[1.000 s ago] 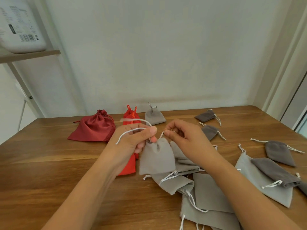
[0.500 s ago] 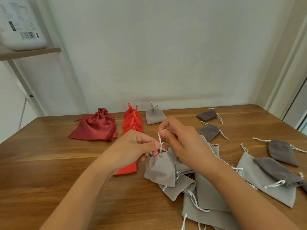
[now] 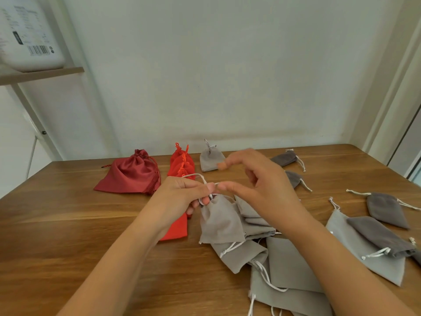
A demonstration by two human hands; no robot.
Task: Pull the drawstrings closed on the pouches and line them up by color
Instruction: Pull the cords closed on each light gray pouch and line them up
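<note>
A light grey pouch (image 3: 219,222) with a gathered neck hangs over a pile of open light grey pouches (image 3: 289,270) at the table's middle. My left hand (image 3: 184,195) pinches its white drawstring (image 3: 198,175) right at the neck. My right hand (image 3: 259,185) hovers just right of it, fingers spread and holding nothing, thumb tip close to my left fingertips. At the back lie a dark red satin pouch (image 3: 129,176), a row of orange-red pouches (image 3: 182,164) and one closed light grey pouch (image 3: 210,159).
Dark grey pouches (image 3: 284,158) (image 3: 387,208) lie scattered on the right of the wooden table (image 3: 68,224), one on a large light grey pouch (image 3: 364,261). A flat orange-red pouch (image 3: 176,229) lies under my left wrist. A shelf with a white box (image 3: 29,35) is at the upper left.
My right hand has let go of the drawstring and opened, its fingers lifting away. My left hand keeps its pinch at the pouch's neck.
</note>
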